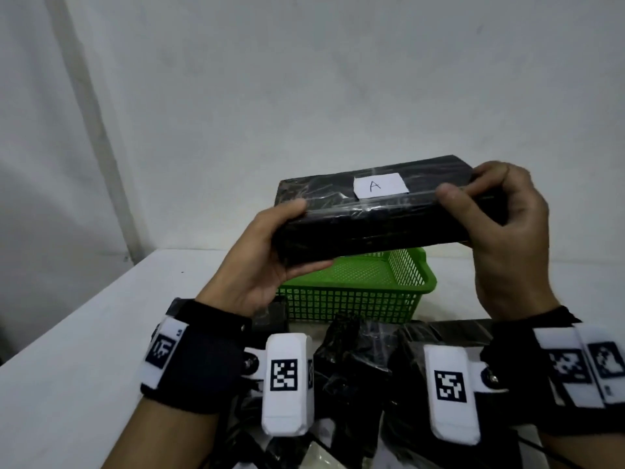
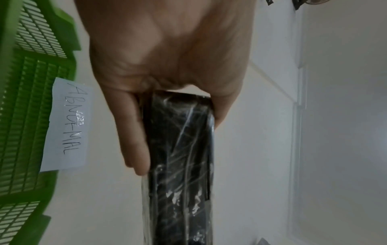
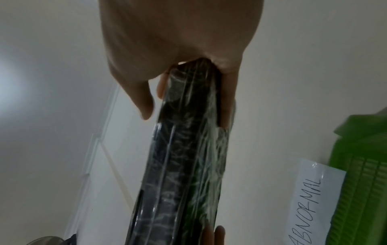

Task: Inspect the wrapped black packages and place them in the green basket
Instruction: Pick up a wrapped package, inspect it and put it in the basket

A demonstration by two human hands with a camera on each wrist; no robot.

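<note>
A flat black package [image 1: 372, 214] wrapped in clear film, with a white label marked "A" [image 1: 380, 186] on top, is held in the air above the green basket [image 1: 355, 299]. My left hand [image 1: 270, 262] grips its left end, thumb on top and fingers underneath. My right hand [image 1: 500, 225] grips its right end the same way. The wrist views show the package [image 2: 180, 165] edge-on between thumb and fingers of the left hand [image 2: 167, 66], and the package [image 3: 184, 165] likewise in the right hand [image 3: 178, 49]. The basket holds nothing that I can see.
Several more black wrapped packages [image 1: 355, 363] lie on the white table [image 1: 84, 350] in front of the basket, under my wrists. A paper sign reading "ABNORMAL" [image 2: 67, 126] is fixed to the basket's outer wall [image 3: 360, 190]. A grey wall stands behind.
</note>
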